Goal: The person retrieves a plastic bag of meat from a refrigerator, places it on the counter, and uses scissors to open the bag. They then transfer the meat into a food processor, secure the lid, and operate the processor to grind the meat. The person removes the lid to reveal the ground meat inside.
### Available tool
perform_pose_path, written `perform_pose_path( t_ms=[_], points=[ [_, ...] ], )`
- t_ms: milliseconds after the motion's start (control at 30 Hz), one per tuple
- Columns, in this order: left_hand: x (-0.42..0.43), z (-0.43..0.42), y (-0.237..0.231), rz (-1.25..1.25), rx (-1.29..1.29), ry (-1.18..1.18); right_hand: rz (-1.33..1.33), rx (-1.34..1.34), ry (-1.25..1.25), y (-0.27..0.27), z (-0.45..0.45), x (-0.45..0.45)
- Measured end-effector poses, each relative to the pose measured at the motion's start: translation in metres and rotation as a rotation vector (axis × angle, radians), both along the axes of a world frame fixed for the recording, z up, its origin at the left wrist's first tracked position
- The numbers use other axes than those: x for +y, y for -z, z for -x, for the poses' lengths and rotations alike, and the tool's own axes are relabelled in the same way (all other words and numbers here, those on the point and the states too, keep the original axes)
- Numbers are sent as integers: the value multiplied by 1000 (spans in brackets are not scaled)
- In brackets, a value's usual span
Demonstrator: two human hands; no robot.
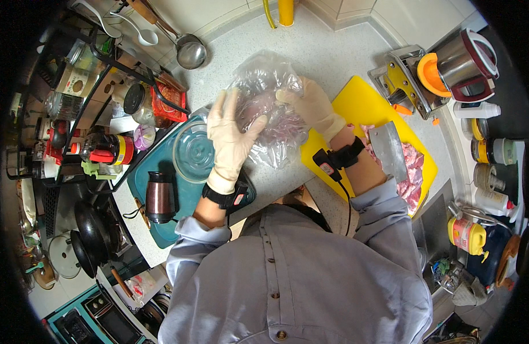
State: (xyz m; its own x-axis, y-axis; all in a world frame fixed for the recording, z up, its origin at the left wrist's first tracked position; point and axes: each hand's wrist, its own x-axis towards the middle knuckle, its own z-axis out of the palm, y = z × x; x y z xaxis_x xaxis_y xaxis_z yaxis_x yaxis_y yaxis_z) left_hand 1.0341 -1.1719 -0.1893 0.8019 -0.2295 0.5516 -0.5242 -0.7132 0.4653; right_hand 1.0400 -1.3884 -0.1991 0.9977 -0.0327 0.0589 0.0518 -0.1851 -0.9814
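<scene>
A clear plastic bag (271, 148) with reddish contents, apparently raw meat, lies on the speckled countertop before me. My left hand (232, 137), in a pale glove, is at the bag's left side with fingers and thumb spread, the fingertips at the film. From the right, my right hand (314, 107), gloved too, holds the bag with its thumb over the top; its other fingers are mostly hidden. Beside my right forearm, a cleaver (389, 148) lies on the yellow cutting board (355, 99) among raw meat pieces (413, 172). A clear glass bowl (193, 150) stands left of my left hand.
The bowl and a brown metallic cylindrical appliance (160, 198) stand on a teal board (161, 234). Jars and bottles fill a black rack (109, 64) at left. A pasta machine (404, 81) and a steel kettle (466, 60) stand back right, above the sink (432, 223).
</scene>
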Motion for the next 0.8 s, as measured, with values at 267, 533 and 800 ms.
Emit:
perform_pose_path(
  t_ms=[267,533,800],
  points=[
    [51,35,-37,282,1144,52,-540,120,-169,-26,15,-1],
    [58,30,-25,367,1575,516,-640,45,-127,-49,29,17],
    [35,44,-44,1323,1383,633,-639,-110,-123,-65,39,27]
  ],
)
